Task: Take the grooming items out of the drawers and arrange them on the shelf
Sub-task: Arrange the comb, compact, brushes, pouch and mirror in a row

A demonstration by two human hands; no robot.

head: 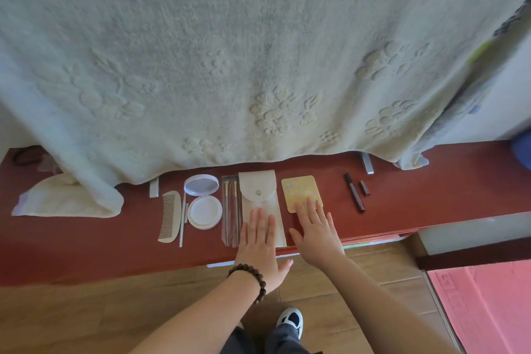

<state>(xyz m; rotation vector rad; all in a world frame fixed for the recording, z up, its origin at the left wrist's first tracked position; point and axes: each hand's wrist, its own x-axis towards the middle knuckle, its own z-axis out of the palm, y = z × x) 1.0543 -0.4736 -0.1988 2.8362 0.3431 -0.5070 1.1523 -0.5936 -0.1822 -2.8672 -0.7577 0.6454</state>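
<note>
A pale embossed towel (258,52) hangs over most of the scene, its hem draping onto the red shelf (86,247) where the grooming items lie in a row. From the viewer's left: a folded cloth (69,201), a white comb (170,217), an open round compact (203,201), slim brushes in a clear sleeve (231,210), a white snap pouch (260,195), a yellow patterned square case (300,188), then, set apart, a dark pencil (355,192) with its small cap (365,188) just beside it.

The main risk, judged from how things lie: the pouch reaches right to the shelf's front lip, so a push or slide toward the person could tip it onto the wooden floor (115,310). The hanging hem could also snag the compact's raised lid if the towel is brushed.

Both arms reach forward from below. The left hand (260,241), a bead bracelet (253,279) at its wrist, lies flat, fingers straight and together, pressing the pouch's lower half. The right hand (314,230) is spread, fingertips (310,204) resting on the near edge of the square case. Neither grip is clenched; both are released, palms down, apparently straightening the row.
</note>
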